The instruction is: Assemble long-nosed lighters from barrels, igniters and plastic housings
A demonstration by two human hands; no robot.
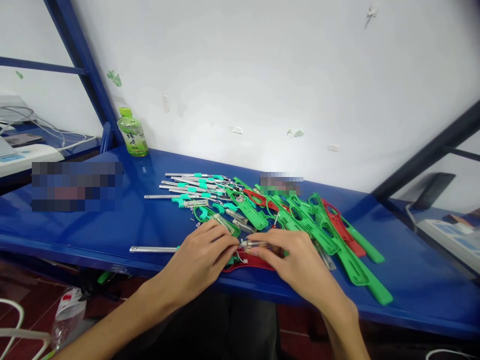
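Observation:
My left hand [200, 260] and my right hand [296, 262] meet at the front edge of the blue table [93, 235]. Both pinch a small clear and metal part [253, 244] between their fingertips. Under the hands lies a red plastic handle shell [247, 263]. A metal tube [152, 249] sticks out to the left from beneath my left hand. Just behind the hands is a heap of green handle shells [318, 230] with a few red ones [343, 227] among them.
A row of metal tubes with teal fittings [191, 187] lies behind my left hand. A green drink bottle [132, 133] stands at the back left by the white wall. Blue frame posts rise on both sides. Machines sit on the neighbouring tables.

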